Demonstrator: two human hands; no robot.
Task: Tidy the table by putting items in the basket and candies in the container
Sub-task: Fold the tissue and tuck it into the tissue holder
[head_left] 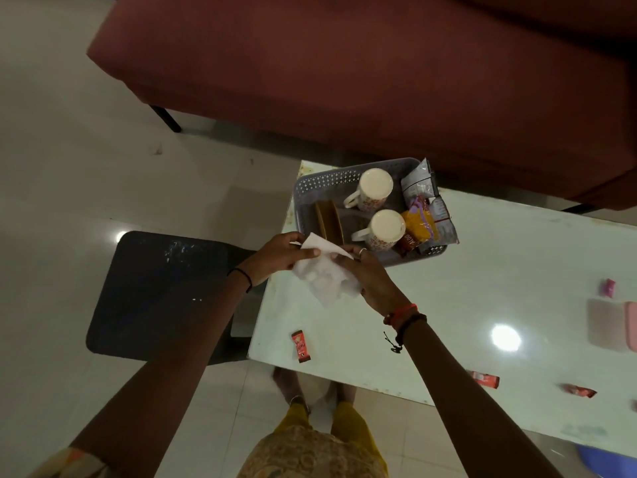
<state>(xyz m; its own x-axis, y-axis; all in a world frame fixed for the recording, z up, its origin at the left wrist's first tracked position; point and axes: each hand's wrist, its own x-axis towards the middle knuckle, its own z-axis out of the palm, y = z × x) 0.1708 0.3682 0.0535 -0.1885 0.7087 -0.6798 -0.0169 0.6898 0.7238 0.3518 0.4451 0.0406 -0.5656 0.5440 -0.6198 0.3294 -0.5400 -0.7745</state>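
Two hands on one white tissue (pixel 327 277), right at the near corner of the grey basket (pixel 312 188). The left hand (pixel 275 255) pinches the tissue's upper edge between thumb and fingers, the right hand (pixel 370 274) grips its other side, a ring showing on one finger, and the sheet hangs crumpled between them, just in front of the basket's near rim and over the corner of the white table (pixel 448 305).

Inside the basket: two white mugs (pixel 374 188) lying with their handles to the left, one behind the other, brown coasters (pixel 329 220) standing on edge to their left, and snack packets (pixel 425 215) stacked against the right wall, a yellow one in front, silvery ones behind and spilling over the rim.

Out on the table, one red candy (pixel 301 346) lies well in front of the basket, near the table's front edge. Two more red candies (pixel 486 378) sit far to the basket's right along that same front edge, and a small pink candy (pixel 608 288) lies off to the far right. A pink container (pixel 630 326) shows just at the frame's right border, well apart from the basket, cut off by the frame.
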